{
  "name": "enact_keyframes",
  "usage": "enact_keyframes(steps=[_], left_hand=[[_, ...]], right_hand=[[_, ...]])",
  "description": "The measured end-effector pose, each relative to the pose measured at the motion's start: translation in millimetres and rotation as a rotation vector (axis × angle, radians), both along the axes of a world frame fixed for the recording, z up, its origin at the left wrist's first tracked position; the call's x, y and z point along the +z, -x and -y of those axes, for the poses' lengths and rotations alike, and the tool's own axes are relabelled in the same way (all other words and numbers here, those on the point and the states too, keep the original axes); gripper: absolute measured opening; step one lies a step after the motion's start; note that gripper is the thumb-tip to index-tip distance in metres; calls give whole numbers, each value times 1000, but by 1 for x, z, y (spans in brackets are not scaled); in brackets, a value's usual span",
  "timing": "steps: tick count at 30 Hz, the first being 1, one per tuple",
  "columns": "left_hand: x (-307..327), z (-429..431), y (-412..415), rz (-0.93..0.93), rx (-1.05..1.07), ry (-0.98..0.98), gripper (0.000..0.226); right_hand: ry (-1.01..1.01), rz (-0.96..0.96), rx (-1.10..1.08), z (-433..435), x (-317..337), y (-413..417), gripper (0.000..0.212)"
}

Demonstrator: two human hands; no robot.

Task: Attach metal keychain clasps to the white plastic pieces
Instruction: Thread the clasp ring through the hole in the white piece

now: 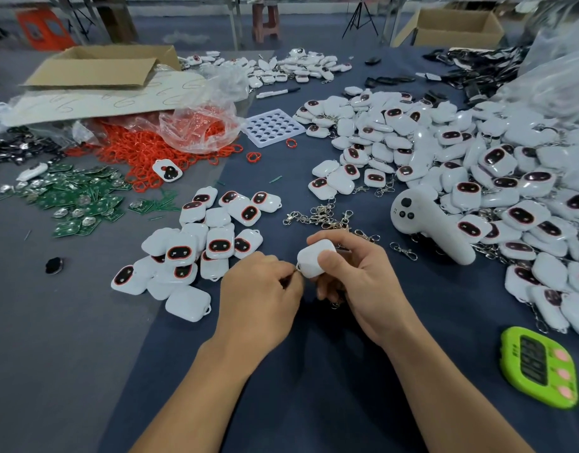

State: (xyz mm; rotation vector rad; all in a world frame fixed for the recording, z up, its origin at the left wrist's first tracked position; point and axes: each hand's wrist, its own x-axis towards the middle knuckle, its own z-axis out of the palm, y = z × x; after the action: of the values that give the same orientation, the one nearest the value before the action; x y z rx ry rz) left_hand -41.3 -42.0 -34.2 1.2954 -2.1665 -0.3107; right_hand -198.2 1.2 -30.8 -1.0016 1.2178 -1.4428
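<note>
Blue cloth [317, 380], near: right hand [357, 282] grips white piece [312, 258], left hand [262, 289] pinches clasp [297, 268]; best hold the loop steady and thread squarely.

The metal clasp [298, 269] is almost wholly hidden inside the pinching fingers of the left hand [262, 289], so its form cannot be told. Part of the white plastic piece [314, 258] is covered by the thumb of the right hand [353, 282]. The large pile of white pieces [477, 165] is cut off by the right edge. The digits on the green timer [540, 367] cannot be read, and the stool [265, 21] is blurred
</note>
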Motion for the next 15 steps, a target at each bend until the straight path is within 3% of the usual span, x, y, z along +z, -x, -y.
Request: enact_keyframes(steps=[5,10,12,15], left_hand=[[-5,1,2,34,58,50,32],[-4,4,0,-106,155,-70,7],[-4,5,-3,-101,255,-4,27],[-5,7,-1,79,293,65,50]], right_hand=[[-5,-5,-2,0,0,-1,20],[-31,53,-29,-2,1,1,24],[-47,98,-74,-1,1,2,23],[-105,161,-112,1,3,3,16]])
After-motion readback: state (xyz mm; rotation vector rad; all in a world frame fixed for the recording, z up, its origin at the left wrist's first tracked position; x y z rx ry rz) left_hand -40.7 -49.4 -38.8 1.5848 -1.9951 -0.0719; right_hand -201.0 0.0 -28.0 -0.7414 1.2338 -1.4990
